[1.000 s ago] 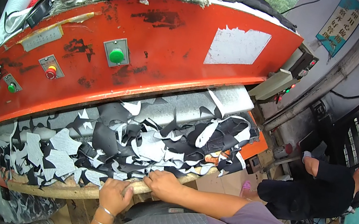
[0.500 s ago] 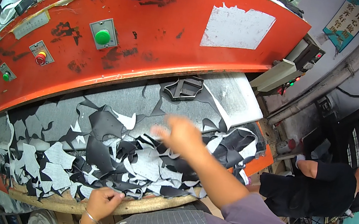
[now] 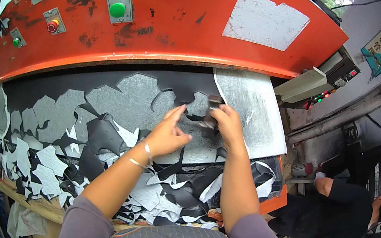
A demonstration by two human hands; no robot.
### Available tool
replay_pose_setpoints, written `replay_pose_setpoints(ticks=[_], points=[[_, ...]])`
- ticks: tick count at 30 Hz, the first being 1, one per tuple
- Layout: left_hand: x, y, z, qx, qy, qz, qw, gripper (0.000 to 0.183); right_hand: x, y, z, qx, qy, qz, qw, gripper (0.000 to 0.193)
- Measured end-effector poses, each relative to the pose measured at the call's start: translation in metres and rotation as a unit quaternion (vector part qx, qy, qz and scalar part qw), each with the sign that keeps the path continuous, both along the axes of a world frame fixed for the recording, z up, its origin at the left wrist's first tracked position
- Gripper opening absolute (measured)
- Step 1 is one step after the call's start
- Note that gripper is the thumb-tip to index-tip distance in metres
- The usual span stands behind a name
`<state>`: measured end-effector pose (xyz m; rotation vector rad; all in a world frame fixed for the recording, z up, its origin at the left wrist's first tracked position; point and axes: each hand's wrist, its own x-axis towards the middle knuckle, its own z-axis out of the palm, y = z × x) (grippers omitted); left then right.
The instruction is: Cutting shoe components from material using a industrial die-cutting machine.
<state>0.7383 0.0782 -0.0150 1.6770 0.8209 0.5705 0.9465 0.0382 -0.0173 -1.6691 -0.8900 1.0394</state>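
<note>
My right hand [image 3: 228, 126] grips a dark metal cutting die [image 3: 211, 115], which is tipped up on its edge over the work surface and slightly blurred. Just left of it, my left hand [image 3: 166, 134] has its fingers stretched out, with nothing seen in them. Its fingertips are close to a black piece of sheet material [image 3: 185, 94] at the cut edge of a larger black sheet [image 3: 143, 70]. Under both hands lies a grey, worn cutting board [image 3: 136, 97]; a pale layer [image 3: 257, 112] covers its right end.
Black and white offcuts [image 3: 152, 196] heap along the near edge. Beyond the board rises an orange machine front [image 3: 175, 30] with a green button [image 3: 117, 10] and a red knob [image 3: 53, 26]. A control box [image 3: 328, 79] stands right. Another person [image 3: 336, 214] in black is at far right.
My left hand has moved up from the near edge to the board. My right hand has reached the die and raised it on edge. More black sheet shows along the machine.
</note>
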Motion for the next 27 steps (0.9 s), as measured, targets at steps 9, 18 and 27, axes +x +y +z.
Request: replay_pose_setpoints(ticks=[9, 18, 27], points=[[0.037, -0.030, -0.026, 0.256, 0.177, -0.129, 0.942, 0.013, 0.022, -0.069, 0.022, 0.067, 0.002, 0.164, 0.984, 0.026], [-0.018, -0.065, 0.015, 0.251, 0.020, -0.247, 0.936, 0.076, 0.033, 0.074, 0.035, 0.140, -0.505, 0.424, 0.739, 0.023], [-0.025, 0.104, -0.045, 0.230, 0.161, 0.109, 0.953, 0.076, 0.037, 0.106, -0.027, 0.266, -0.508, 0.254, 0.779, 0.054]])
